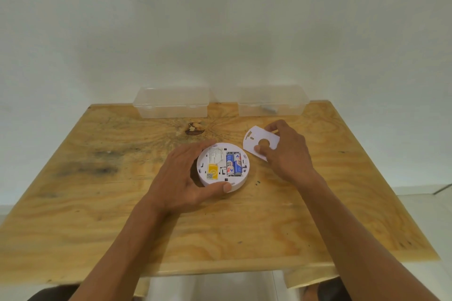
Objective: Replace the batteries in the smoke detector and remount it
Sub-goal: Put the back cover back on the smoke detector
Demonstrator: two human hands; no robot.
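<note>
1. Head view, the room: a plain pale wall fills the upper half, and a pale floor shows at the far right edge. Nothing hangs on the wall that I can see, so where the detector gets remounted is not shown.

2. The surface: a plywood table [97, 203] with strong grain, dark smudges on its left part and a knot near the far middle. At its far edge stand two clear plastic boxes: the left box [172, 102] looks empty, and the right box [272, 101] holds something small and grey, too blurred to name.

3. The task's thing: the smoke detector [223, 166] lies back-up near the table's middle, its compartment open with two blue batteries [233, 164] seated side by side. Whether they are the old or the new pair cannot be told.

4. The hands: the left hand [188, 176] is spread around the detector's left and near rim, steadying it. The right hand [283, 151] pinches the white mounting plate [256, 139], held tilted just right of the detector, clear of it.

5. Progress, as a judgement: the plate is off and cells are in; left is fitting the plate back, or first swapping the cells.
</note>
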